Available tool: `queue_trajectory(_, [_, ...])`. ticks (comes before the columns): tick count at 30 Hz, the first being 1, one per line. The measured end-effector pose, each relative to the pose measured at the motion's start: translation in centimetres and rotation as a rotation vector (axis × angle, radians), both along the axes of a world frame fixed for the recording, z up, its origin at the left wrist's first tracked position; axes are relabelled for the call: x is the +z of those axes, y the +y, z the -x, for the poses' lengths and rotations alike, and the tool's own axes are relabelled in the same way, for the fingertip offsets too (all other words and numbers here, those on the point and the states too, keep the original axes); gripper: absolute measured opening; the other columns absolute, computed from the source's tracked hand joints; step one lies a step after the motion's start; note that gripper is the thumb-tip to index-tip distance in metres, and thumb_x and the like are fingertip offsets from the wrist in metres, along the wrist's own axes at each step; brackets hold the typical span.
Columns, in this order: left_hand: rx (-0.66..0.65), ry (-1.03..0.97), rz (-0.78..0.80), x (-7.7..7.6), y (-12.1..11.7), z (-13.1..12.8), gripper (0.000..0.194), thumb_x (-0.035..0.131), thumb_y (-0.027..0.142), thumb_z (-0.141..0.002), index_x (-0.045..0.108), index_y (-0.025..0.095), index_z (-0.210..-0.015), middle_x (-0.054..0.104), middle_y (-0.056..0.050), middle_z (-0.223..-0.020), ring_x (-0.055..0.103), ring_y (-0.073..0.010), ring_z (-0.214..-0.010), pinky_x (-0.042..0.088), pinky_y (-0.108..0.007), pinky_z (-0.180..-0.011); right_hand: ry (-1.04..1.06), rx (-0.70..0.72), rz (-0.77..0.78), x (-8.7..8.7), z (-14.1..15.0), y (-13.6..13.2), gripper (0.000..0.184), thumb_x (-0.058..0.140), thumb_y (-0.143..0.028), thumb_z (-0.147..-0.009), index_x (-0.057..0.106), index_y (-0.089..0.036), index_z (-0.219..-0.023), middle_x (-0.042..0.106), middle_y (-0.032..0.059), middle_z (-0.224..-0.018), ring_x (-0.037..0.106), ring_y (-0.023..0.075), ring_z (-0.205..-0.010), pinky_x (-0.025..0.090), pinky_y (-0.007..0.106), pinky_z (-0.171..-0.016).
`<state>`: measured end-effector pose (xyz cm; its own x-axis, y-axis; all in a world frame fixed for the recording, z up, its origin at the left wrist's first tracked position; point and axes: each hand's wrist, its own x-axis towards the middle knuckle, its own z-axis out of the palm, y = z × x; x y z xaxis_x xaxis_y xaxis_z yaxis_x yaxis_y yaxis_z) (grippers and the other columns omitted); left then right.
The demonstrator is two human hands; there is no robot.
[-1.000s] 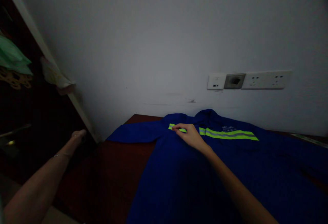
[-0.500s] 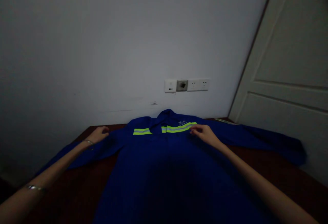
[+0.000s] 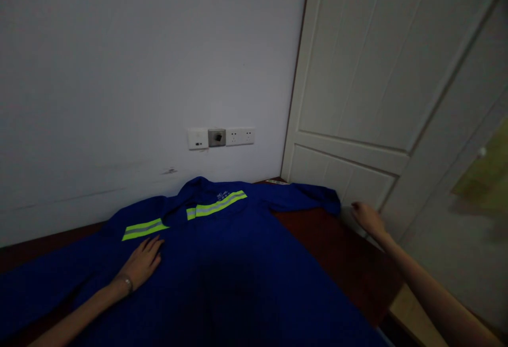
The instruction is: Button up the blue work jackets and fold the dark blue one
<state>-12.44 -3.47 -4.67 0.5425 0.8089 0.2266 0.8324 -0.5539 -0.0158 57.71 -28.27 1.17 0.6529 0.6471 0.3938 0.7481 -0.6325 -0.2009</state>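
Head: garment [image 3: 234, 246] spread on table [image 3: 309, 230]; left hand [image 3: 143, 259] splayed on it, gripping nothing; right hand [image 3: 370, 220] half-curled near table's right end, can't tell if it's empty. Garment could bunch on table if left hand drags.

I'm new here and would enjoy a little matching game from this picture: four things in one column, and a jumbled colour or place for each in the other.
Things:
1. jacket
2. sockets
3. table
4. bracelet

Colours and places:
A. around the person's left wrist
B. dark reddish brown
C. blue with bright yellow-green strips
D. in a row on the wall

Pairs: 1-C, 2-D, 3-B, 4-A
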Motion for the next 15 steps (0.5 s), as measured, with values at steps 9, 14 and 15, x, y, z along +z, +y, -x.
queue_trajectory(9, [-0.026,-0.061,-0.046,-0.9,0.1,1.1,0.046,0.038,0.034,-0.078,0.056,0.017,-0.117,0.050,-0.007,-0.128,0.040,-0.0262,-0.123,0.035,-0.041,-0.101,-0.114,-0.007,0.176,1.6,3.1,3.4,0.038,0.043,-0.033,-0.086,0.046,-0.011,-0.116,0.061,0.0192,-0.103,0.061,0.0272,-0.091,0.045,0.035,-0.072])
queue_trajectory(14, [-0.029,-0.090,-0.030,-0.7,-0.3,1.1,0.046,0.039,0.033,-0.078,0.055,0.018,-0.118,0.050,-0.007,-0.128,0.039,-0.0262,-0.123,0.034,-0.041,-0.102,-0.061,-0.072,0.193,2.1,3.6,5.9,0.033,0.045,-0.031,-0.084,0.052,-0.008,-0.107,0.061,0.0217,-0.098,0.060,0.0306,-0.091,0.046,0.039,-0.071])
queue_trajectory(15, [-0.029,-0.096,-0.031,-0.5,-0.4,1.0,0.045,0.039,0.033,-0.078,0.055,0.019,-0.117,0.050,-0.006,-0.128,0.039,-0.0262,-0.123,0.035,-0.042,-0.102,-0.049,-0.070,0.202,2.2,3.6,6.2,0.031,0.044,-0.030,-0.084,0.055,-0.009,-0.104,0.061,0.0219,-0.098,0.060,0.0310,-0.091,0.046,0.039,-0.071])
